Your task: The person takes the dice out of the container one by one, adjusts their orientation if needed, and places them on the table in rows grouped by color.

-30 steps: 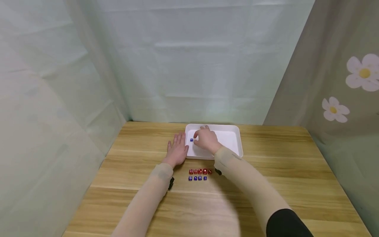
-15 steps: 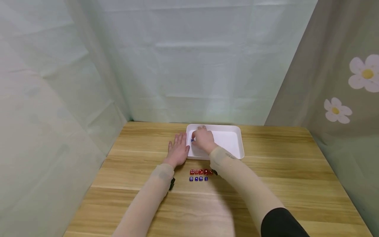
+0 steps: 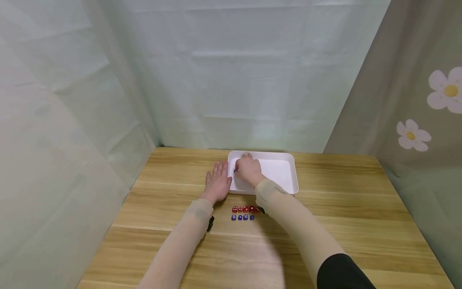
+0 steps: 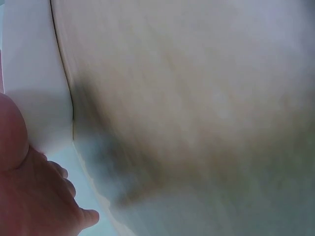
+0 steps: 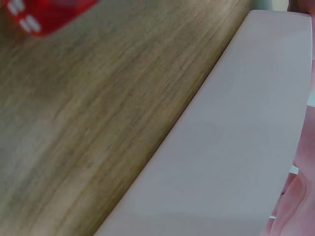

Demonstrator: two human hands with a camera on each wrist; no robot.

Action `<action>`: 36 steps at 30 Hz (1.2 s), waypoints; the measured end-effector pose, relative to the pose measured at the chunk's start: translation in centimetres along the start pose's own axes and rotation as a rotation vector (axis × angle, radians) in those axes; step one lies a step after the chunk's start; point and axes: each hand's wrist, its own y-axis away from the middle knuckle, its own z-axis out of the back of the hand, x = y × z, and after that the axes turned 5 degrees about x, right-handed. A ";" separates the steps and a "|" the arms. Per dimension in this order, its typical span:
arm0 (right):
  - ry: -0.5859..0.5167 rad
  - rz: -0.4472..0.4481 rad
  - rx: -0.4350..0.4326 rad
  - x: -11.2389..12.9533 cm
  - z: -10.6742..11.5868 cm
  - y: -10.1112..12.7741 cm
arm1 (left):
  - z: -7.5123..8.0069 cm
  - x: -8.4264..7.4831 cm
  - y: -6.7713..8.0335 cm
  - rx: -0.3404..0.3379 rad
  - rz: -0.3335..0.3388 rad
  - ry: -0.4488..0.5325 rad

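A white rectangular tray (image 3: pixel 278 168) sits at the back of the wooden table. Inside its left part, my right hand (image 3: pixel 249 167) pinches a small blue die (image 3: pixel 236 170) between thumb and forefinger; the fingers mostly cover it. Beside the tray's left wall, my left hand (image 3: pixel 217 185) rests with fingers straight, thumb against the rim. In the left wrist view, part of the left hand (image 4: pixel 42 196) shows next to the tray's outer wall (image 4: pixel 34 59). The tray wall (image 5: pixel 211 142) hides most of the right hand (image 5: pixel 295 209) in the right wrist view.
In front of the tray, a row of several red dice (image 3: pixel 245 209) lies on the table (image 3: pixel 173 176). Nearer me is a row of several blue dice (image 3: pixel 245 217). My right forearm passes just beside the red row's right end. A pale curtain (image 3: pixel 231 80) hangs behind the table.
My right hand has moved slightly left inside the tray and its thumb and forefinger have closed around the blue die. The left hand has stayed beside the tray.
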 end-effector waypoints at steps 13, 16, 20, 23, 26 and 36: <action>-0.058 -0.029 -0.005 -1.1 0.7 0.7 | 0.0 -0.6 -0.1 0.015 -0.008 -0.008; -0.066 -0.022 -0.012 -1.2 1.0 1.0 | 0.2 -0.7 0.0 0.017 -0.008 -0.007; -0.075 -0.011 -0.017 -1.2 1.5 1.3 | 0.3 -0.8 -0.1 0.028 -0.005 -0.003; -0.086 0.000 -0.024 -1.3 1.8 1.6 | 0.3 -0.7 -0.2 0.027 -0.006 0.003; -0.091 0.011 -0.034 -1.4 1.8 2.0 | 0.1 -0.5 -0.5 0.023 -0.013 0.016; -0.140 0.034 -0.077 -2.0 2.2 4.2 | 0.0 0.0 -1.1 0.031 -0.006 0.038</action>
